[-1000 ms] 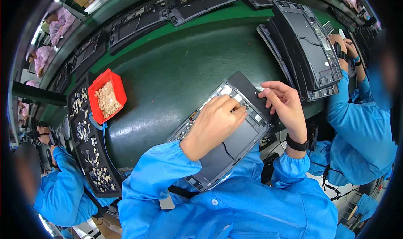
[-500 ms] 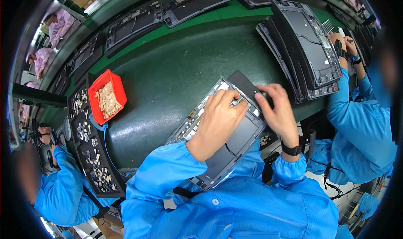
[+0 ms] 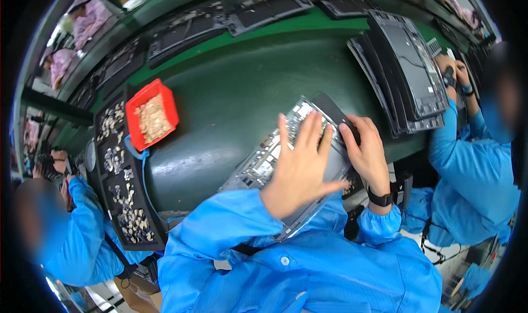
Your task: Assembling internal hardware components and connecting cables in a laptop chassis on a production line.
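Note:
An opened laptop base (image 3: 247, 175) lies slanted across the near edge of the bench, its circuit boards and small parts exposed. A black pad (image 3: 329, 105) shows from beneath its far right edge. Above the base, my left hand (image 3: 300, 170) is open, fingers spread and slightly blurred, with nothing seen in it. Part of the boards is hidden under that hand. My right hand (image 3: 367, 151) holds the right edge, its thumb on top near the pad; where the other fingertips end is partly hidden.
At the left, a red bin (image 3: 175, 112) of beige pieces stands beside a black tray (image 3: 159, 233) of small parts. Stacked laptop bases (image 3: 410, 65) stand at the right, more line the far side (image 3: 269, 8). Co-workers in blue sit on both sides.
My left hand has lifted and opened, its bent fingers now spread out. My right hand stays at the edge, fingers slightly closer in. The whole view has shifted a little.

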A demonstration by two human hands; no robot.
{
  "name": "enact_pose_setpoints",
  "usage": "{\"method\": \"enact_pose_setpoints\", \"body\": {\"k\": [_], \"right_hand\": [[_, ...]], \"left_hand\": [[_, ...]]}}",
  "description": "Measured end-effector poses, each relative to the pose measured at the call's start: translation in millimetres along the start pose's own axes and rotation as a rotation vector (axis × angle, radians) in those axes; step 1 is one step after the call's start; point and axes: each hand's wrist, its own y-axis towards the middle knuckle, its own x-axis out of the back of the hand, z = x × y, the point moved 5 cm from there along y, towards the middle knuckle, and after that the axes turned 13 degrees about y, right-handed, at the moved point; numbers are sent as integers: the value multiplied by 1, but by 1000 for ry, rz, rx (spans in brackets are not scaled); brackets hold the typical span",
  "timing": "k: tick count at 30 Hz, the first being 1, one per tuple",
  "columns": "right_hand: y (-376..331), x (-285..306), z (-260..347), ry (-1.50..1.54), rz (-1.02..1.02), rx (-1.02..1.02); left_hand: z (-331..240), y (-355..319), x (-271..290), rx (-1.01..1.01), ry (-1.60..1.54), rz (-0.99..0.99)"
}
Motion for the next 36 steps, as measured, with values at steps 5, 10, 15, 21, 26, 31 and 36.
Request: {"method": "enact_pose_setpoints", "body": {"k": [5,10,15,21,26,31,36], "right_hand": [[-11,-1,-2,-166,-3,-153],[-4,-3,-8,-174,106,-79],[-16,-12,-6,556,260,-444],[-22,-9,-23,814,176,-550],[-37,26,-44,833,-30,-454],[-66,32,-45,703,-144,-440],[-72,32,-45,722,-219,-471]], "left_hand": [[-23,-38,-13,-18,-80,155],[-30,-47,-7,-59,25,56],[-19,-58,12,-41,6,33],[66,-4,89,-105,-110,319],[310,73,116,514,303,-28],[502,51,65,1062,259,294],[519,66,50,1125,22,276]]}}
